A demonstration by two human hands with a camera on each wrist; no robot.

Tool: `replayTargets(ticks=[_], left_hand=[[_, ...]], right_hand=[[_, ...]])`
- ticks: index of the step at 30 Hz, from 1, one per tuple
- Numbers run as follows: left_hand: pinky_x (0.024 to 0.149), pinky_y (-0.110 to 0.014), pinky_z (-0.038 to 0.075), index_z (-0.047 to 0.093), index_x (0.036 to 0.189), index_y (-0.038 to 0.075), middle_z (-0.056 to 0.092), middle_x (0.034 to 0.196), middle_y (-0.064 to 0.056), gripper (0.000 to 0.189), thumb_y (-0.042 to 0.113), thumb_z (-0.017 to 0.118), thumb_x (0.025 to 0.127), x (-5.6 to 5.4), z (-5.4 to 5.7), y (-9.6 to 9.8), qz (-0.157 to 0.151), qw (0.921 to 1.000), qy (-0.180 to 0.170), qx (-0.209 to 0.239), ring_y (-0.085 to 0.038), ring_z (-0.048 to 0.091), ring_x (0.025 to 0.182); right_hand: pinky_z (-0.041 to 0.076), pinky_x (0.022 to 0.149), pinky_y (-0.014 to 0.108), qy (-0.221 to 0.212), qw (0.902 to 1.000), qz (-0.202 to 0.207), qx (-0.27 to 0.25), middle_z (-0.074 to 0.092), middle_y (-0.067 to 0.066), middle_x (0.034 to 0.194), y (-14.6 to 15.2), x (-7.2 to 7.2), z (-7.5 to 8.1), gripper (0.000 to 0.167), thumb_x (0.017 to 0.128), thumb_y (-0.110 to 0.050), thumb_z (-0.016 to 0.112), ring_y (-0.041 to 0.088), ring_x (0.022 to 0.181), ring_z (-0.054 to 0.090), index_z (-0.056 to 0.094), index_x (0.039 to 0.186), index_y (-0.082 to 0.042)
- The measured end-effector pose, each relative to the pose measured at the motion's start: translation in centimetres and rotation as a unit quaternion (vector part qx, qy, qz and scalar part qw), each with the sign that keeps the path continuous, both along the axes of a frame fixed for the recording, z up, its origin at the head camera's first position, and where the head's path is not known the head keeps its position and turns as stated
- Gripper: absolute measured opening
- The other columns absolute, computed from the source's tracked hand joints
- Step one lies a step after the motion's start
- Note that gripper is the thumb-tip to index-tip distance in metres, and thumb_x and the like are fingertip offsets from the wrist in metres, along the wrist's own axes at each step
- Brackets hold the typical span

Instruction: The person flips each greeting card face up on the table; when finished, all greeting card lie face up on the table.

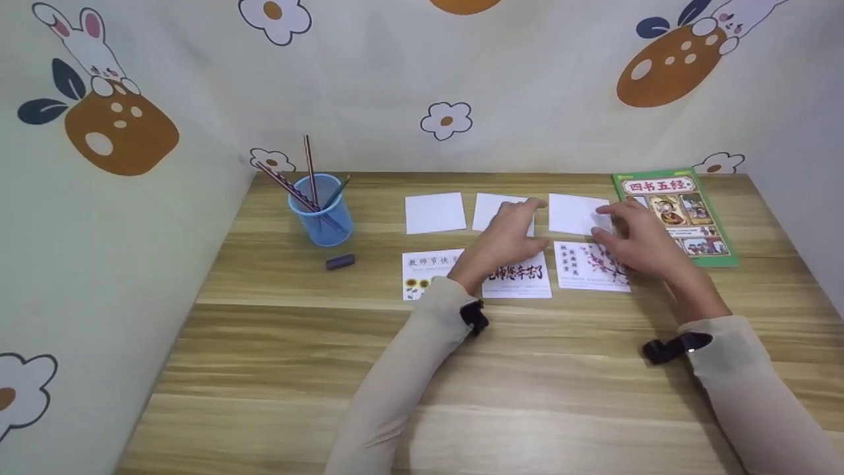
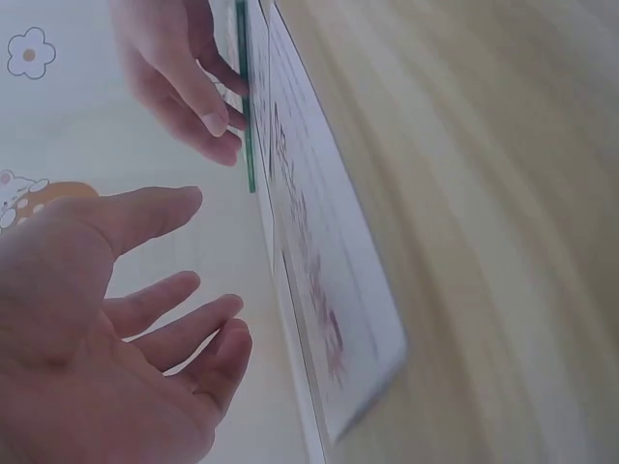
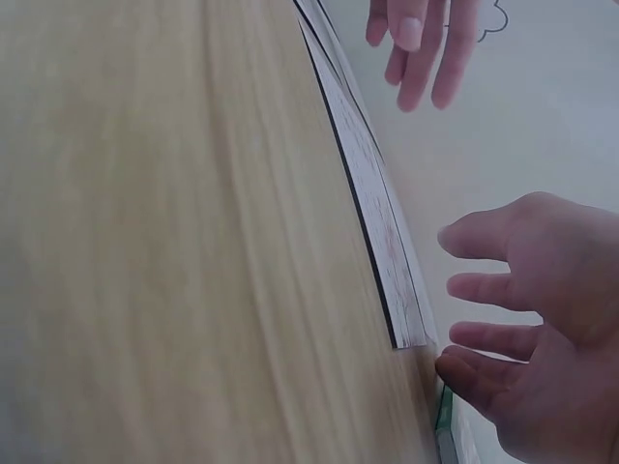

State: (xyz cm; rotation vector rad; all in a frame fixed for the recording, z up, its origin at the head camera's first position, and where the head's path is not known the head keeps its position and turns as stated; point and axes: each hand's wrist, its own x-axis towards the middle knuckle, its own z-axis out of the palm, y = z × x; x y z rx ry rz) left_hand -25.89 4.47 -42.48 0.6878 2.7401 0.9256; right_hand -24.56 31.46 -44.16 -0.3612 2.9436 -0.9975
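Note:
Two rows of white cards lie on the table. My left hand is over the middle column, partly covering the middle blank card and the card with large dark lettering. To its right, my right hand has thumb and fingertips over the right edge of the right blank card, just above the card with pink blossoms. In the left wrist view the left hand shows spread fingers and an empty palm. Nothing is between the fingers of the right hand in the right wrist view.
At the left are another blank card and a sunflower card, partly behind my left wrist. A blue mesh cup holds pencils; a dark purple stick lies below it. A green-edged book sits far right, before the patterned backdrop.

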Motion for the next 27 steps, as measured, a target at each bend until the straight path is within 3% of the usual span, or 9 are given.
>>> replayTargets(ticks=[3, 7, 10, 12, 16, 22, 27], left_hand=[[0.128, -0.037, 0.042, 0.047, 0.162, 0.015, 0.066, 0.151, -0.006, 0.07, 0.032, 0.077, 0.101, -0.1, -0.1, 1.3, 0.004, 0.9997, 0.01, -0.021, -0.03, 0.048, 0.154], [0.126, -0.039, 0.045, 0.047, 0.163, 0.017, 0.069, 0.149, -0.005, 0.07, 0.034, 0.075, 0.101, 0.0, -0.4, 2.4, 0.009, 0.9983, 0.024, -0.052, -0.032, 0.051, 0.151], [0.125, -0.04, 0.045, 0.045, 0.164, 0.018, 0.066, 0.153, -0.004, 0.072, 0.036, 0.074, 0.102, 0.1, -0.6, 2.7, 0.005, 0.9979, 0.015, -0.063, -0.032, 0.051, 0.151], [0.126, -0.04, 0.045, 0.044, 0.165, 0.018, 0.064, 0.155, -0.003, 0.072, 0.038, 0.073, 0.103, 0.2, -0.7, 2.8, -0.001, 0.9978, 0.008, -0.065, -0.031, 0.049, 0.152], [0.129, -0.04, 0.041, 0.041, 0.166, 0.018, 0.063, 0.156, -0.004, 0.073, 0.041, 0.071, 0.104, 0.5, -0.8, 2.8, -0.016, 0.9985, -0.006, -0.051, -0.032, 0.046, 0.155], [0.128, -0.04, 0.042, 0.036, 0.169, 0.015, 0.06, 0.159, -0.01, 0.077, 0.038, 0.071, 0.104, 0.8, -0.9, 2.7, -0.015, 0.9984, -0.052, 0.016, -0.033, 0.045, 0.155], [0.126, -0.035, 0.045, 0.035, 0.168, 0.014, 0.055, 0.164, -0.013, 0.077, 0.032, 0.072, 0.103, 0.8, -1.3, 3.2, 0.016, 0.9891, -0.1, 0.106, -0.028, 0.053, 0.152]], right_hand=[[0.036, 0.122, 0.071, -0.009, 0.9999, -0.006, 0.004, 0.055, 0.03, 0.151, 0.4, 0.2, 0.0, 0.052, 0.104, -0.025, 0.073, 0.05, 0.143, 0.048, 0.06, 0.147, 0.003], [0.024, 0.13, 0.072, -0.029, 0.9995, -0.015, 0.005, 0.047, 0.032, 0.161, 0.7, 0.4, 0.1, 0.055, 0.105, -0.029, 0.072, 0.053, 0.159, 0.03, 0.059, 0.149, 0.001], [0.017, 0.132, 0.071, -0.04, 0.999, -0.02, 0.007, 0.041, 0.033, 0.166, 0.8, 0.4, 0.2, 0.057, 0.105, -0.031, 0.072, 0.053, 0.165, 0.017, 0.058, 0.15, 0.0], [0.018, 0.132, 0.071, -0.042, 0.9989, -0.021, 0.007, 0.042, 0.032, 0.166, 0.7, 0.5, 0.2, 0.057, 0.105, -0.031, 0.072, 0.052, 0.165, 0.017, 0.058, 0.151, -0.001], [0.028, 0.128, 0.071, -0.036, 0.9993, -0.014, 0.005, 0.049, 0.032, 0.161, 0.2, 0.6, 0.2, 0.055, 0.105, -0.03, 0.072, 0.054, 0.16, 0.03, 0.059, 0.15, -0.001], [0.048, 0.112, 0.072, -0.011, 0.9999, 0.008, 0.005, 0.059, 0.034, 0.149, -0.4, 0.9, -0.1, 0.052, 0.105, -0.025, 0.071, 0.053, 0.131, 0.06, 0.06, 0.148, 0.002], [0.047, 0.112, 0.071, -0.006, 0.9999, 0.013, -0.002, 0.06, 0.034, 0.147, -0.6, 1.0, -0.2, 0.05, 0.104, -0.02, 0.072, 0.051, 0.13, 0.06, 0.061, 0.146, 0.004]])
